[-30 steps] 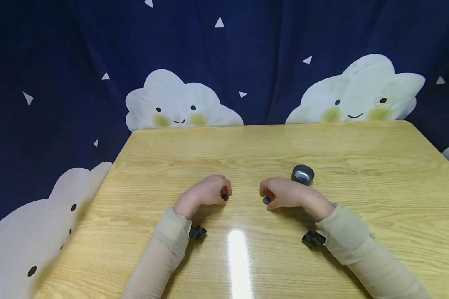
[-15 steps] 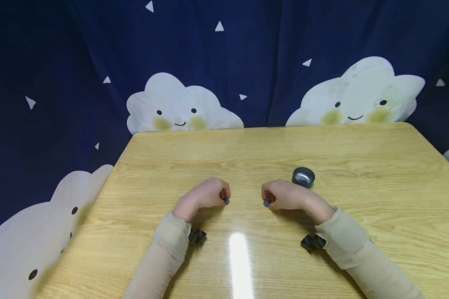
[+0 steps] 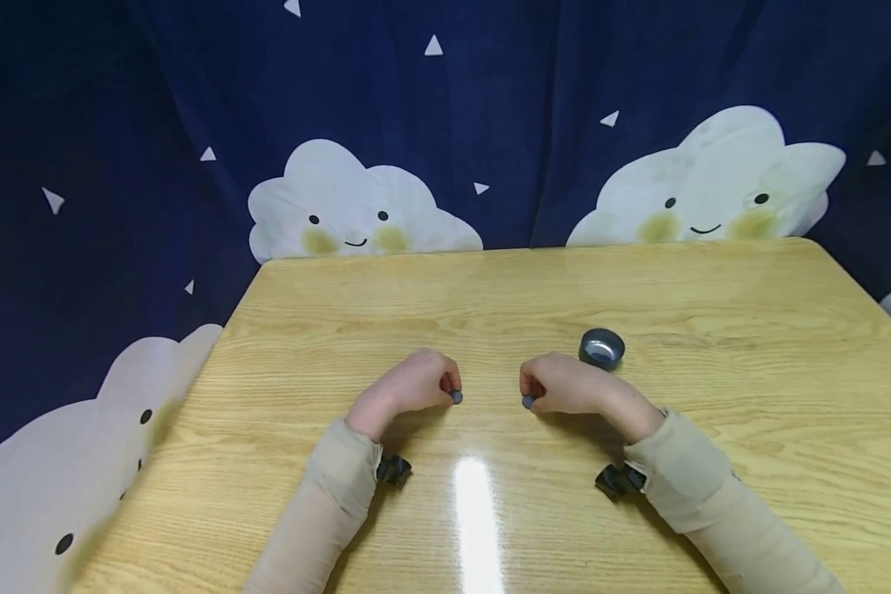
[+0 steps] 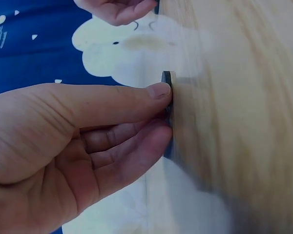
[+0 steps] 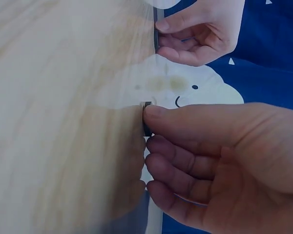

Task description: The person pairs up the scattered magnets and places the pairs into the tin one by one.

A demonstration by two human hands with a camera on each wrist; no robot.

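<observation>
My left hand [image 3: 414, 382] is low over the wooden table [image 3: 535, 305], holding a small dark grey disc [image 3: 456, 398] at its thumb and fingertips. In the left wrist view, the thumb presses the upper part of this flat disc [image 4: 166, 77]; the fingers curl beneath. Facing it, my right hand [image 3: 568, 383] holds a second small grey disc [image 3: 528, 402]. The right wrist view shows the thumb against that disc [image 5: 147, 127], with curled fingers beside it, partly hidden. A short gap separates the hands. Both discs are at the table surface.
Behind the right hand stands a small dark round bowl [image 3: 602, 350] with a shiny inside. A dark blue curtain [image 3: 520, 124] with clouds hangs beyond the table's back edge. Black devices [image 3: 393, 471] sit under both wrists.
The left disc has shifted slightly to the right, out to the fingertips, showing more of its face. My right hand and its disc stay nearly in place. The bowl has not moved.
</observation>
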